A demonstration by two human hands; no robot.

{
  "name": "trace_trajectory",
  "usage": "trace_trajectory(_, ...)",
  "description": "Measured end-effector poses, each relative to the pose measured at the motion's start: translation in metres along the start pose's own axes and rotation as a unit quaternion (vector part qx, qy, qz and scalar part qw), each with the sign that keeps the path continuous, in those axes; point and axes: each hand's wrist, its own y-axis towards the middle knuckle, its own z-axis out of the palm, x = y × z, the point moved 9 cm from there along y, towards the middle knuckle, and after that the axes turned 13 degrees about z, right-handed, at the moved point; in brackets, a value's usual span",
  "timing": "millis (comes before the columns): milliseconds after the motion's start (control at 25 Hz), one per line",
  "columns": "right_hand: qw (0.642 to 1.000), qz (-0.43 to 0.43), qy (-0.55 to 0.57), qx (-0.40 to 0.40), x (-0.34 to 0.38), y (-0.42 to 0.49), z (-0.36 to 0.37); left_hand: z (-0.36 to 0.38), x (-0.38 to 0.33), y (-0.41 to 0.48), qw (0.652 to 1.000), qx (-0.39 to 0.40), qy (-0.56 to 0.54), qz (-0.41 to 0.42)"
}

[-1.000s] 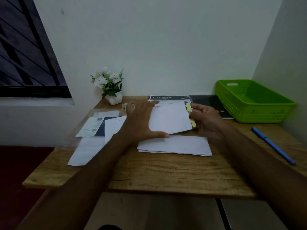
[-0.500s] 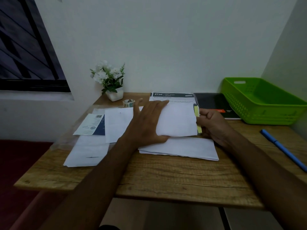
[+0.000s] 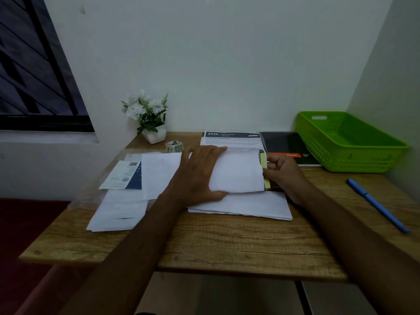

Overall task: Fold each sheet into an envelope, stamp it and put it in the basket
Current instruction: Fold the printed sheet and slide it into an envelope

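My left hand (image 3: 200,176) lies flat and spread on the folded sheet (image 3: 238,173) at frame centre; its long axis runs left-right. My right hand (image 3: 284,176), curled, pinches its right edge, nearer the basket (image 3: 354,164) at right.

— What have you got on your arms?
— Nothing; both my forearms are bare right down to the frame's edge, no sleeves showing.
— Rings, a watch?
— I see none on my left hand (image 3: 200,173) or right hand (image 3: 285,176).
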Motion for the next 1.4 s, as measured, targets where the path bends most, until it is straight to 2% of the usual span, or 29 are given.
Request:
trace_trajectory(400, 0.995, -0.065, -0.080, 0.006, 0.020, -0.013, 0.014, 0.008, 0.001, 0.002, 0.999, 0.026, 0.031, -0.004)
trace_trajectory(520, 0.995, -0.050, -0.088, 0.008, 0.019, -0.014, 0.014, 0.003, 0.007, 0.000, 0.999, 0.007, 0.040, -0.012)
trace_trajectory(680, 0.992, -0.048, -0.110, -0.027, 0.019, -0.014, 0.002, 0.000, 0.011, -0.003, 0.999, -0.008, 0.044, -0.013)
trace_trajectory(760, 0.970, -0.073, -0.226, -0.057, 0.025, -0.018, -0.007, -0.002, 0.017, -0.006, 0.999, -0.016, 0.045, -0.023)
trace_trajectory(840, 0.910, -0.074, -0.402, -0.069, 0.026, -0.023, -0.012, -0.008, 0.026, -0.011, 0.997, -0.036, 0.047, -0.043)
trace_trajectory(880, 0.891, -0.054, -0.448, -0.051, 0.023, -0.025, -0.014, -0.012, 0.032, -0.015, 0.996, -0.046, 0.047, -0.057)
trace_trajectory(920, 0.887, -0.025, -0.461, -0.018, 0.019, -0.026, -0.014, -0.014, 0.038, -0.019, 0.995, -0.056, 0.046, -0.073)
trace_trajectory(1040, 0.881, 0.032, -0.464, 0.082, 0.004, -0.030, -0.005, -0.022, 0.053, -0.029, 0.989, -0.092, 0.038, -0.110)
trace_trajectory(1200, 0.888, 0.018, -0.443, 0.125, 0.002, -0.028, 0.000, -0.022, 0.059, -0.034, 0.985, -0.109, 0.050, -0.123)
trace_trajectory(1280, 0.905, 0.017, -0.407, 0.125, 0.004, -0.029, -0.006, -0.023, 0.062, -0.037, 0.983, -0.117, 0.055, -0.128)
trace_trajectory(1400, 0.964, 0.014, -0.258, 0.057, 0.015, -0.028, -0.030, -0.024, 0.070, -0.042, 0.980, -0.125, 0.050, -0.149)
